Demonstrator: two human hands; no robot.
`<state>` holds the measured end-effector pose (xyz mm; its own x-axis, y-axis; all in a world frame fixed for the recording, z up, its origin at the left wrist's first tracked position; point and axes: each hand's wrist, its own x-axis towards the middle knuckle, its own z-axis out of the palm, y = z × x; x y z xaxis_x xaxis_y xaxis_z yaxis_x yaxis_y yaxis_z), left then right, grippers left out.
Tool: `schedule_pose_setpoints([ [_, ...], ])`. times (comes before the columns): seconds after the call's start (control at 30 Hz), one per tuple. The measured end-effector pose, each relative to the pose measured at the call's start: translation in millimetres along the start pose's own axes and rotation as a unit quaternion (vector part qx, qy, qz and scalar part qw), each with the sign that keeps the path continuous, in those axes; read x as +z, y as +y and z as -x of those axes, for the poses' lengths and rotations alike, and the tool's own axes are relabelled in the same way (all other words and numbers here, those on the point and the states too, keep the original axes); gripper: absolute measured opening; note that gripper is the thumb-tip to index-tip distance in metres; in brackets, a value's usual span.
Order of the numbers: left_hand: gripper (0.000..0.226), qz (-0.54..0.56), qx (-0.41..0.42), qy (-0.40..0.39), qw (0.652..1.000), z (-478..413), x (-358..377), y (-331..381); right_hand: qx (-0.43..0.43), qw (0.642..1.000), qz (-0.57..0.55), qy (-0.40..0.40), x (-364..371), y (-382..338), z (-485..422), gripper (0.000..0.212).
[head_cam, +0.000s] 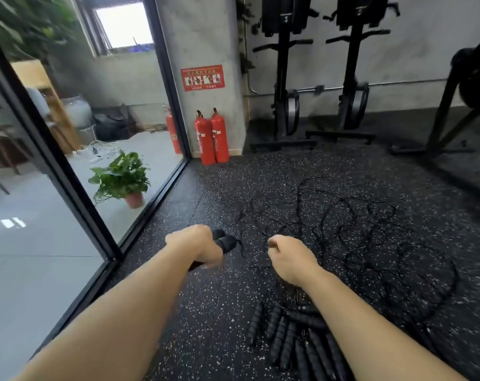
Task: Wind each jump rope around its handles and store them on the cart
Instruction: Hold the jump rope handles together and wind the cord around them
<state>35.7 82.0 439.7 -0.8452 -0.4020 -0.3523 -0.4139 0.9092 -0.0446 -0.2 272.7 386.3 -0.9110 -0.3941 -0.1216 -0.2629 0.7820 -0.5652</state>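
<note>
My left hand [197,247] grips a pair of black jump-rope handles [225,240] held together, their ends sticking out past the fingers. My right hand [289,258] is curled beside it and pinches a thin black rope [269,250]. On the speckled black floor ahead lies a tangle of black ropes [357,232]. Below my right forearm several black ribbed handles [288,336] lie side by side on the floor. No cart is in view.
A glass wall with a black frame [101,224] runs along the left, a potted plant [123,178] behind it. Two red fire extinguishers [212,136] stand at a concrete pillar. Black gym machines [285,105] line the far wall, another frame [447,114] at right.
</note>
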Motion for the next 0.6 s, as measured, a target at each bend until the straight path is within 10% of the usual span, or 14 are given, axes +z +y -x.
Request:
schedule_pose_setpoints([
  [0.17, 0.028, 0.033, 0.057, -0.029, 0.997, 26.3, -42.6, 4.7, -0.061, 0.993, -0.102, 0.026, -7.9, -38.9, 1.1, 0.054],
  [0.43, 0.046, 0.191, 0.102, -0.043, 0.975, 55.6, -102.7, 8.0, -0.04, 0.973, -0.206, 0.098, -3.7, -41.9, -15.6, 0.018],
  [0.6, 0.013, 0.345, 0.098, -0.017, 0.933, 62.4, -136.0, 15.9, -0.005, 0.969, -0.229, 0.093, -0.2, -25.4, -19.1, 0.02],
])
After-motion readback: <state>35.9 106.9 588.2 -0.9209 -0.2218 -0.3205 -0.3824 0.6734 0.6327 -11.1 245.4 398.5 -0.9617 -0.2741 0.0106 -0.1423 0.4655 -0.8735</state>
